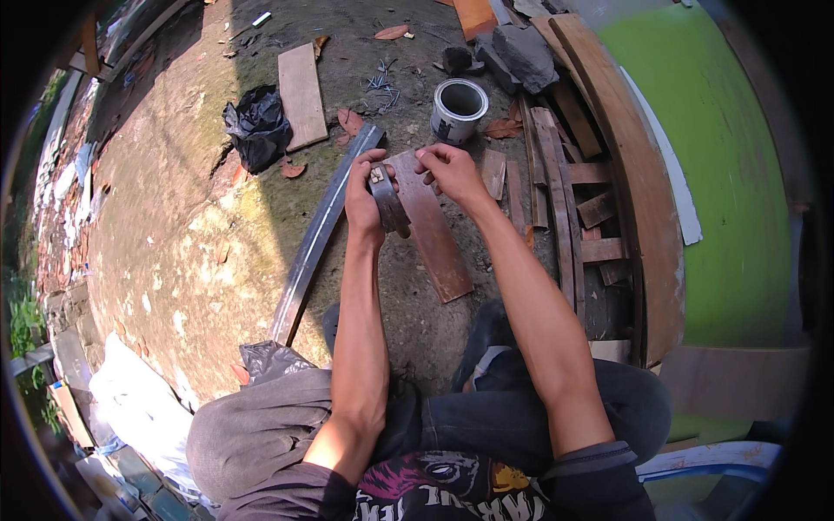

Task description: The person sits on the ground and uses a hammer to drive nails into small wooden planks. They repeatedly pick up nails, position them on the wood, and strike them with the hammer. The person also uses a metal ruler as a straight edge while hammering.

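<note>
My left hand [359,201] is wrapped round a dark, curved object [389,204] with a small pale, metal-looking piece at its upper end; I cannot make out its kind. Beside and partly behind it, a flat reddish-brown board [439,252] slants across the ground between my forearms. Over the board's far end, my right hand [453,176] has thumb and fingertips pinched together. Whatever may be in that pinch is too small to name. To the left of my left hand lies a long dark bar [323,227], its far end near my fingers.
An open metal can [446,132] stands beyond my right hand, with scattered nails [380,82] to its left. Farther left are a black plastic bag [258,130] and a pale board [301,95]. Grey stones [523,56], stacked wood strips [556,208] and a thick plank [638,174] line the right.
</note>
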`<act>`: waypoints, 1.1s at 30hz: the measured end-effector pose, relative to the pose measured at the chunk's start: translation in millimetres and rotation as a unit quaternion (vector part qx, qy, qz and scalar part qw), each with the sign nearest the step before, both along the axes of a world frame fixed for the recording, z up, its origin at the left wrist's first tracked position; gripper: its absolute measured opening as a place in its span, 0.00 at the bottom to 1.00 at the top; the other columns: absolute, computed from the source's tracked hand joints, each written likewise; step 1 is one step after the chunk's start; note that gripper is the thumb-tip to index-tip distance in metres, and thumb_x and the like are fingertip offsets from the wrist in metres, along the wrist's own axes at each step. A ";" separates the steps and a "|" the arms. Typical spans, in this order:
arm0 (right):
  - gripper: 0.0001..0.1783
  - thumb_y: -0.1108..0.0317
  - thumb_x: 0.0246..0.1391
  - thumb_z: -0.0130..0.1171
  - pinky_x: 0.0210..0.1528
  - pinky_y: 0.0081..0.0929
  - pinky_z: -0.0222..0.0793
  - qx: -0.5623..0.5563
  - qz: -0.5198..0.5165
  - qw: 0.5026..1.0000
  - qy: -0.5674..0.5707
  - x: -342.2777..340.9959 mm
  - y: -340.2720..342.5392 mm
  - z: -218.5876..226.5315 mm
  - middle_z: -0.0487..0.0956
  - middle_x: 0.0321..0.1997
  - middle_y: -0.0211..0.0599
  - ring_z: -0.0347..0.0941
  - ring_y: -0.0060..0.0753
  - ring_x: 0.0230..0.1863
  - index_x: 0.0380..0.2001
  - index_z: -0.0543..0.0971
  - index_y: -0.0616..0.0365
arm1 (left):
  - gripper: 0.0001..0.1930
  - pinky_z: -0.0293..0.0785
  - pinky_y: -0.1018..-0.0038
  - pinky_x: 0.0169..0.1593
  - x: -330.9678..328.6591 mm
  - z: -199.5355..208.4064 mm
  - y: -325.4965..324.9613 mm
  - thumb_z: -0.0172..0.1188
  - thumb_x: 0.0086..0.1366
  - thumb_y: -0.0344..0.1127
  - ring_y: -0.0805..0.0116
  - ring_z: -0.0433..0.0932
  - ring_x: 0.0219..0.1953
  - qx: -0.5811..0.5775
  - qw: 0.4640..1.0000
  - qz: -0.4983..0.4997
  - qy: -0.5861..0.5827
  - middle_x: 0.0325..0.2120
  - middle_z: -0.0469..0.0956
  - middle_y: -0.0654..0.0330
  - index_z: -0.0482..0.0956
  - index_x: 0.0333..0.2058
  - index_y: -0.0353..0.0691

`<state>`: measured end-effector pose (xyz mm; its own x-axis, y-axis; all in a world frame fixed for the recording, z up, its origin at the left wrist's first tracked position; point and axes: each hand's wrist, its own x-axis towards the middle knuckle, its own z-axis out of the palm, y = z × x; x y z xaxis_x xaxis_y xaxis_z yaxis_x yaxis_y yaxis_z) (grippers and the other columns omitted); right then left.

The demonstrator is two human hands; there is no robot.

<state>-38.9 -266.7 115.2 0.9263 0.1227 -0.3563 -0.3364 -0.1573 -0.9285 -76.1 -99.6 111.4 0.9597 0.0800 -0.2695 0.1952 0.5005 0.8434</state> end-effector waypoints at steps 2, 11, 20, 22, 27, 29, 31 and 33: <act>0.25 0.46 0.61 0.59 0.29 0.19 0.69 -0.001 0.091 0.994 0.053 -1.1 4.6 16.5 0.81 0.34 0.27 0.74 0.17 0.32 0.45 0.81 0.59 | 0.22 0.74 0.74 0.35 3.9 -6.8 -1.0 0.39 0.72 0.41 0.71 0.75 0.30 0.022 0.999 0.013 -0.029 0.31 0.76 0.61 0.65 0.62 0.44; 0.85 0.26 0.25 0.74 0.71 0.43 0.53 0.026 0.320 0.946 0.050 -17.3 6.1 30.2 0.55 0.72 0.51 0.52 0.46 0.72 0.73 0.34 0.54 | 0.29 0.75 0.74 0.33 3.5 11.0 -17.6 0.36 0.72 0.42 0.70 0.74 0.26 -0.073 0.997 0.013 -0.031 0.28 0.76 0.57 0.53 0.70 0.45; 0.72 0.30 0.21 0.78 0.62 0.41 0.63 0.034 0.171 0.966 -0.192 -47.5 35.2 67.1 0.69 0.57 0.48 0.67 0.49 0.60 0.63 0.58 0.64 | 0.28 0.73 0.77 0.34 -5.4 83.5 -2.2 0.37 0.72 0.43 0.73 0.74 0.29 -0.082 0.988 -0.044 -0.123 0.28 0.76 0.56 0.61 0.65 0.33; 0.68 0.30 0.21 0.79 0.58 0.41 0.65 0.000 0.156 0.949 -0.275 -48.6 31.5 69.3 0.70 0.51 0.46 0.69 0.49 0.55 0.60 0.62 0.65 | 0.28 0.72 0.78 0.35 -9.9 102.4 -5.4 0.37 0.72 0.43 0.73 0.74 0.29 -0.075 0.986 -0.053 -0.142 0.28 0.76 0.56 0.61 0.65 0.33; 0.63 0.33 0.20 0.80 0.55 0.41 0.66 -0.064 0.148 0.902 -0.401 -48.9 27.0 87.5 0.71 0.49 0.49 0.70 0.54 0.52 0.54 0.65 0.65 | 0.28 0.68 0.81 0.39 -14.4 126.6 -6.0 0.41 0.72 0.42 0.75 0.72 0.31 -0.087 0.974 -0.084 -0.191 0.27 0.74 0.57 0.61 0.63 0.29; 0.62 0.34 0.20 0.81 0.57 0.42 0.65 -0.069 0.143 0.890 -0.427 -49.3 26.0 96.0 0.71 0.52 0.50 0.70 0.56 0.54 0.54 0.65 0.65 | 0.28 0.68 0.81 0.39 -16.5 134.9 -4.6 0.41 0.71 0.42 0.75 0.72 0.32 -0.081 0.970 -0.103 -0.207 0.27 0.74 0.58 0.61 0.63 0.28; 0.62 0.38 0.21 0.82 0.61 0.45 0.63 -0.060 0.140 0.884 -0.441 -50.6 22.6 94.9 0.70 0.58 0.52 0.68 0.59 0.59 0.56 0.65 0.65 | 0.30 0.67 0.81 0.40 -18.5 144.4 -5.4 0.44 0.71 0.43 0.74 0.72 0.33 -0.084 0.964 -0.118 -0.221 0.28 0.74 0.57 0.60 0.63 0.27; 0.63 0.38 0.21 0.81 0.61 0.46 0.62 -0.075 0.135 0.881 -0.447 -53.6 21.9 100.6 0.70 0.58 0.51 0.67 0.59 0.59 0.57 0.65 0.65 | 0.30 0.68 0.81 0.40 -20.9 149.8 -4.8 0.44 0.70 0.43 0.74 0.72 0.34 -0.072 0.964 -0.131 -0.221 0.29 0.75 0.57 0.60 0.64 0.27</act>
